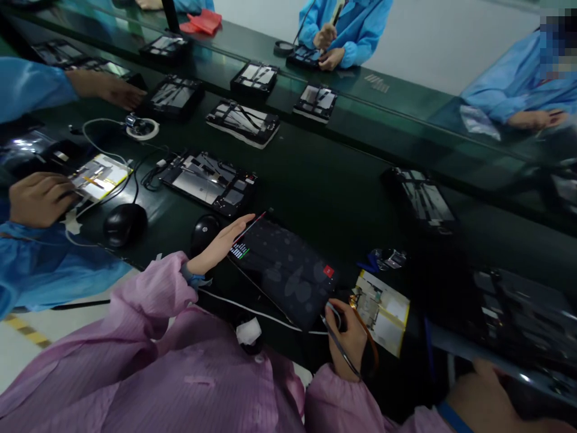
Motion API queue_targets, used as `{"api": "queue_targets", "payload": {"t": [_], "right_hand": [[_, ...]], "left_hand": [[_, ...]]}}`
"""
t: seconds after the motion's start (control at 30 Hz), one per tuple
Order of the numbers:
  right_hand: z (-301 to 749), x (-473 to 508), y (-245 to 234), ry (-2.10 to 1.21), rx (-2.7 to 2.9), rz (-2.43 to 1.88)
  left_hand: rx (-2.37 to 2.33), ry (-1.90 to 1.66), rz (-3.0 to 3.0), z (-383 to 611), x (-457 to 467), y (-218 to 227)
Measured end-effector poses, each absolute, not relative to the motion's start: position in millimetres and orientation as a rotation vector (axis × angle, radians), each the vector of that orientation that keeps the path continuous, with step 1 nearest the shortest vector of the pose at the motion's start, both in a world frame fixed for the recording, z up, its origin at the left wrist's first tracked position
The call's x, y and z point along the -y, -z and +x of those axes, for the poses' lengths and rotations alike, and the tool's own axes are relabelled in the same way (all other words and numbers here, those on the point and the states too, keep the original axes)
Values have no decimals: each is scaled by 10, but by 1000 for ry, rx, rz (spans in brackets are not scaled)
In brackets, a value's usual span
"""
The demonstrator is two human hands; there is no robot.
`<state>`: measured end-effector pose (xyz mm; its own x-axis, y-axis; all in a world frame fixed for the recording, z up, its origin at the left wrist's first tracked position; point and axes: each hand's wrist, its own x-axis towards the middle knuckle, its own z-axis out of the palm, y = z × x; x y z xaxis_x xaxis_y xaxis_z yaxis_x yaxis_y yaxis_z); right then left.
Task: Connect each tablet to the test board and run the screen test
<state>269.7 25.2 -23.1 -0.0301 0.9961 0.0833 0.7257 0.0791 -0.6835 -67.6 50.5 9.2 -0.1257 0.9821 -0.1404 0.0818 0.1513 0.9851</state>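
Observation:
A dark tablet screen (pixel 282 264) lies before me, with small lines of white and green text at its left end and a red square near its right end. My left hand (pixel 220 243) rests with straight fingers along the screen's left edge. At the lower right corner, my right hand (pixel 346 338) is closed around a cable (pixel 338 341) at the edge of the screen. Beside that hand lies a bare circuit panel (pixel 383 313) with yellow edges and an orange flex strip. A black mouse (pixel 205 231) sits just beyond my left wrist.
Several opened tablet bodies, one of them nearby (pixel 210 180), are spread over the dark green bench. A co-worker's hand (pixel 42 198) is at the left by another panel (pixel 101 175); a blurred hand (pixel 482 400) is at the lower right. A small metal part (pixel 390 258) lies beyond my panel.

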Motion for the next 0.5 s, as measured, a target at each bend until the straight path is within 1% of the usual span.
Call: {"api": "queue_targets", "payload": {"t": [0.2, 0.5], "right_hand": [[2700, -275, 212, -667, 1805, -1701], [2716, -282, 259, -682, 1796, -1707]], "left_hand": [[-1360, -1185, 1043, -669, -500, -75], [-1483, -1125, 1188, -652, -480, -76]]}}
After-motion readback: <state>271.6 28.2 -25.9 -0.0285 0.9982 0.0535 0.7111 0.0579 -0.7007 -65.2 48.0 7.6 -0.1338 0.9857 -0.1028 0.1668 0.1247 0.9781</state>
